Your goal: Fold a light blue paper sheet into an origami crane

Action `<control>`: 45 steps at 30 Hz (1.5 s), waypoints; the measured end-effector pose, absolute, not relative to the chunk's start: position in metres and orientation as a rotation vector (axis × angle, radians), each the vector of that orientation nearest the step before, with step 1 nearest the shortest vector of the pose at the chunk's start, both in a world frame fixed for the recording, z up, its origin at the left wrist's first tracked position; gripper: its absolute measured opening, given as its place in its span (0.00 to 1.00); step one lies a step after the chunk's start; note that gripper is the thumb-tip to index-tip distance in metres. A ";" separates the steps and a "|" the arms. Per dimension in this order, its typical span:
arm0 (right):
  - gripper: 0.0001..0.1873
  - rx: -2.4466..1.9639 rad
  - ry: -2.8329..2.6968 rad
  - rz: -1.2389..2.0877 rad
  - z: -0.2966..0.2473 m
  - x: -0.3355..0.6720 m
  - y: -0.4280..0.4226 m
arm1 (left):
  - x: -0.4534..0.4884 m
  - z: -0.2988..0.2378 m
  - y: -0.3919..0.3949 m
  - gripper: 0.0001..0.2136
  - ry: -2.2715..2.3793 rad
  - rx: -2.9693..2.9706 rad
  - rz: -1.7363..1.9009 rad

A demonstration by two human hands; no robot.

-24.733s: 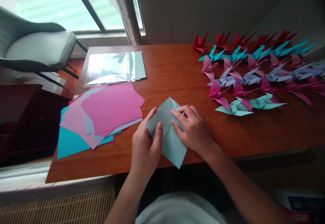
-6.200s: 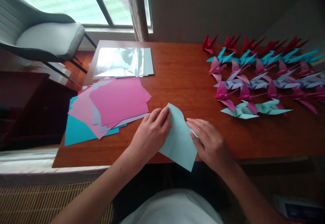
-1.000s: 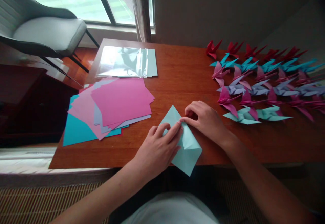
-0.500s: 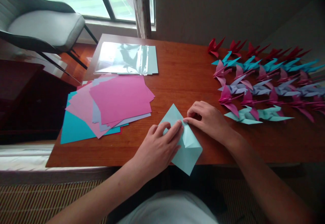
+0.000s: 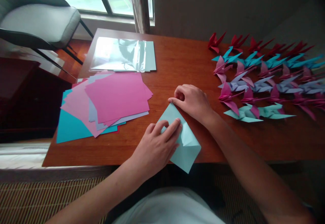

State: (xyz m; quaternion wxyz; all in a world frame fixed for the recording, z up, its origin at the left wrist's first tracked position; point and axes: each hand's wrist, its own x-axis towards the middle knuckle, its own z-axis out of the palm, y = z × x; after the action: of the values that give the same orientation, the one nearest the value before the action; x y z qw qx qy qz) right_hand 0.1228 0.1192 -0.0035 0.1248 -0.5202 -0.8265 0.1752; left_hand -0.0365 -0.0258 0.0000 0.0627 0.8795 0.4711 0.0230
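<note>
A partly folded sheet of mint-green origami paper point(image 5: 189, 151) lies slanted at the table's near edge, its lowest corner jutting past the edge. My left hand point(image 5: 159, 142) rests on top of it, fingers stretched out and pressing the paper against the wood. A raised flap with creases shows just right of those fingertips. At the paper's far corner, my right hand point(image 5: 194, 102) has its thumb and index finger pinched together, the other fingers curled in. Part of the sheet is hidden beneath my left hand.
Loose coloured sheets point(image 5: 118, 97) are fanned out on the left of the wooden table point(image 5: 175, 61). Behind them lies a clear plastic packet of paper point(image 5: 118, 54). Folded paper cranes point(image 5: 259, 85) stand in rows at the right. A chair point(image 5: 43, 22) stands by the window.
My right hand has slid up and left along the paper's right edge to its far corner. My left hand stays pressed on the sheet. The view has shifted slightly.
</note>
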 end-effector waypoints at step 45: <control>0.20 -1.449 -2.337 0.055 -0.014 0.161 0.013 | -0.052 0.002 0.004 0.22 1.917 2.112 0.580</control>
State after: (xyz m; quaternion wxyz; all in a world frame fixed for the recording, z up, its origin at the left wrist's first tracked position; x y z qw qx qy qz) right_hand 0.1607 0.0133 -0.0138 0.1944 -0.5168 -0.8335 0.0197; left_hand -0.0516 0.0042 0.0022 0.1152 0.7208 0.6541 0.1980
